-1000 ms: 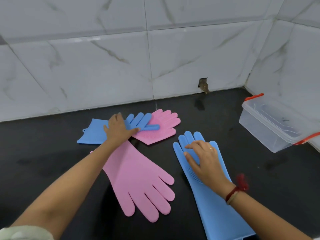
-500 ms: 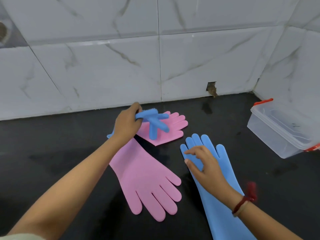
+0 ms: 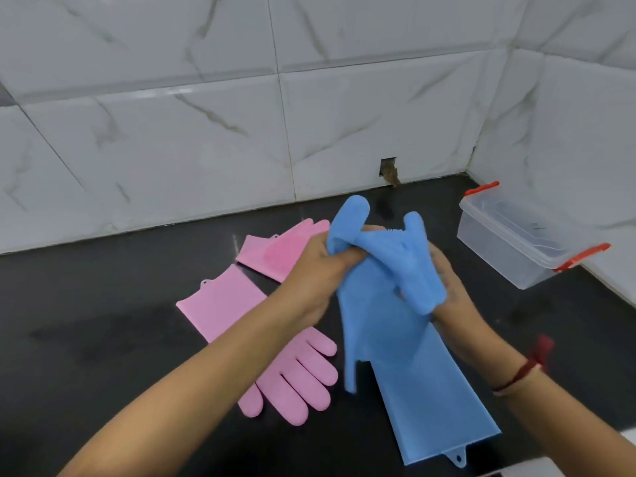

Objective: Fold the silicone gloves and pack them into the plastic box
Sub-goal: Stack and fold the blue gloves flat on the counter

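Note:
Two blue silicone gloves are bunched together above the black counter. My left hand [image 3: 318,270] grips the finger end of one blue glove [image 3: 358,235], which hangs down over the other. My right hand [image 3: 451,290] holds the fingers of the second blue glove [image 3: 420,390]; its cuff still lies flat toward the near edge. One pink glove [image 3: 299,376] lies flat under my left forearm, fingers toward me. A second pink glove [image 3: 275,251] lies behind it near the wall. The clear plastic box [image 3: 516,249] with red clips stands at the right.
The black counter [image 3: 103,321] meets a white marble-tiled wall behind and at the right corner. A small hole [image 3: 389,170] in the wall sits at counter level. The box's lid is on.
My left hand lifted the first blue glove off the pink one and carried it right, over the second blue glove. My right hand closed on the second blue glove's fingers and raised them.

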